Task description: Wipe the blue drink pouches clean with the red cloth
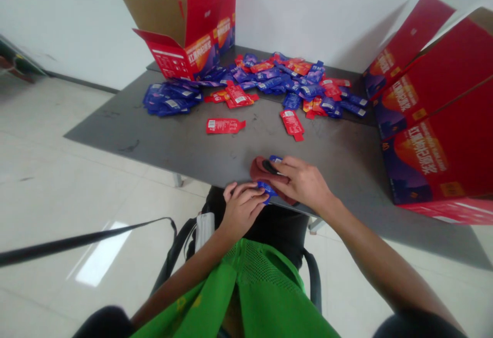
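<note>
My left hand (243, 204) is at the table's front edge, its fingers bent over a blue sachet (267, 189) that lies partly on a brown cloth (259, 169). Closed over the right side of the cloth, my right hand (306, 181) grips a small black object (270, 167) with a pale end; its exact kind is unclear. Just beyond my right fingers, a bit of another blue sachet (276, 158) shows. Farther back lie two single red sachets, one at the left (225, 126) and one at the right (292, 125).
A heap of blue and red sachets (273, 78) spreads along the back of the grey table (173, 145). At its left is a stack of blue sachets (171, 99). An open red carton (192, 53) stands back left; larger red cartons (435, 137) stand at right.
</note>
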Demonstrator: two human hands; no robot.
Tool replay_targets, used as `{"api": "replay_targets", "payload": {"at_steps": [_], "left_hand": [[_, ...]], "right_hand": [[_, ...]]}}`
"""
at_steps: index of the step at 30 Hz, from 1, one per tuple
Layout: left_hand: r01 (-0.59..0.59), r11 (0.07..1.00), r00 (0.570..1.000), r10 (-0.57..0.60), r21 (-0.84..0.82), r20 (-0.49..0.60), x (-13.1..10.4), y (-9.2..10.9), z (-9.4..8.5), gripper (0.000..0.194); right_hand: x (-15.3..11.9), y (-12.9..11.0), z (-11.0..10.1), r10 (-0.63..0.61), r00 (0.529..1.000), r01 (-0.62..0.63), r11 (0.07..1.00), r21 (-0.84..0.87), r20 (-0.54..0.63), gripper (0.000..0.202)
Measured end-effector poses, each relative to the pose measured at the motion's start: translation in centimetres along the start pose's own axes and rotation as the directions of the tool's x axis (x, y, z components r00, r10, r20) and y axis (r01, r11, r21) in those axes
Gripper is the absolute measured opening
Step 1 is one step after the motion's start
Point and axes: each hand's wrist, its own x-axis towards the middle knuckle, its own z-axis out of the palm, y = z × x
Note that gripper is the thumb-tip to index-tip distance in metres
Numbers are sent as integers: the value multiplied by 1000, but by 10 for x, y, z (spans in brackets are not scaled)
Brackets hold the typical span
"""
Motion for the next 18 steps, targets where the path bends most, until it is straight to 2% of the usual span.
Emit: {"api": "replay_targets", "payload": {"at_steps": [3,7,9,11,15,16,18], "left_hand": [[22,1000,1000,-22,21,3,-2,2,1,19],[30,1000,999,-30,-2,22,-1,6,-1,19],[32,999,999,-32,-9,23,-1,7,-2,19],[35,999,999,-34,-5,22,-1,9,-2,19],[55,998,998,-56,31,24,-2,10,-2,19],[57,998,998,-58,32,26,-2,10,-2,19],[55,998,998,-56,24,27,-2,11,-3,19]], "right_hand": [[-7,-4,10,-61,998,59,996,65,32,37],[1,22,10,87,994,-85,996,19,-69,41],[3,25,5,131,985,-137,989,-50,-115,40],[-1,14,2,101,989,-108,993,-56,-112,39],[-12,-5,12,-62,998,64,996,63,-27,37],[-12,-2,14,-57,998,59,995,79,-29,37],[-7,13,16,34,997,-29,998,60,-75,39]]}}
